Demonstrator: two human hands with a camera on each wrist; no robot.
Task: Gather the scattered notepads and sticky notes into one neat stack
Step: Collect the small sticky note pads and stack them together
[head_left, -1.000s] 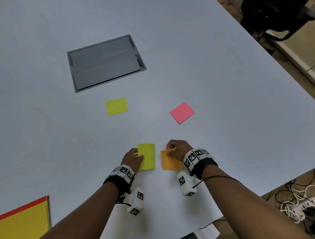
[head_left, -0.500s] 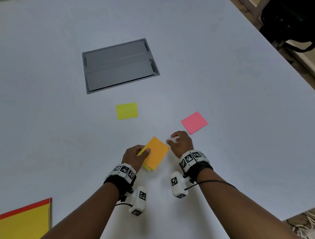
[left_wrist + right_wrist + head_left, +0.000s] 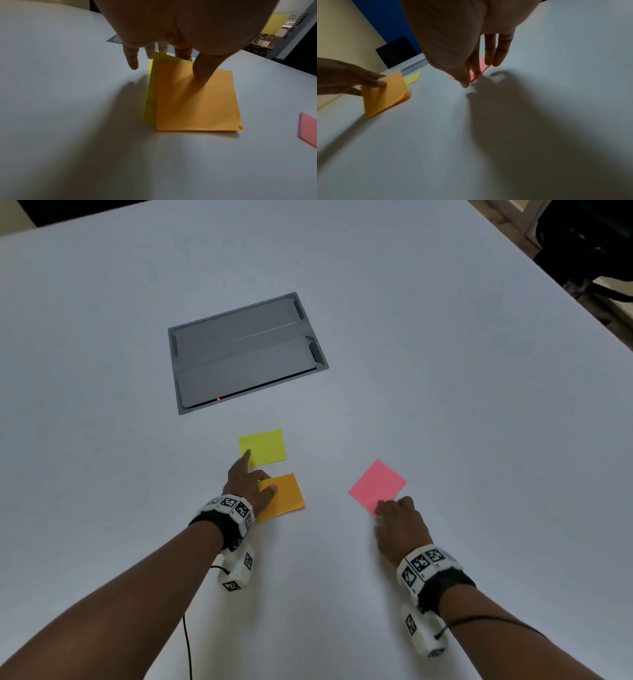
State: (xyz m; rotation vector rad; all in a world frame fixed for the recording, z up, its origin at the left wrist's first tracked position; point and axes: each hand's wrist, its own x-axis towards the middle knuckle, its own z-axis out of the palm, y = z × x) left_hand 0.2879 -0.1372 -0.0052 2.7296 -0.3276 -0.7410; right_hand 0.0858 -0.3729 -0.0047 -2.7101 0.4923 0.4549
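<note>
On the white table (image 3: 445, 371), my left hand (image 3: 260, 474) pinches an orange sticky pad (image 3: 286, 498) by its left edge, thumb on top. A yellow pad (image 3: 150, 94) lies under it, showing along its left side. The index finger reaches forward onto the near corner of a second yellow pad (image 3: 265, 446) just beyond. To the right lies a pink pad (image 3: 378, 482), flat on the table. My right hand (image 3: 383, 506) touches its near corner with thumb and forefinger, the other fingers (image 3: 498, 54) straight beside it.
A grey recessed hatch (image 3: 246, 354) is set into the table behind the pads. The table's right edge runs diagonally at far right, with a dark chair (image 3: 589, 241) beyond it. A thin cable (image 3: 187, 645) hangs from my left wrist.
The orange pad went from beside the near yellow pad onto it. My left hand carried that pair forward to the far yellow pad. My right hand let go and moved right to the pink pad.
</note>
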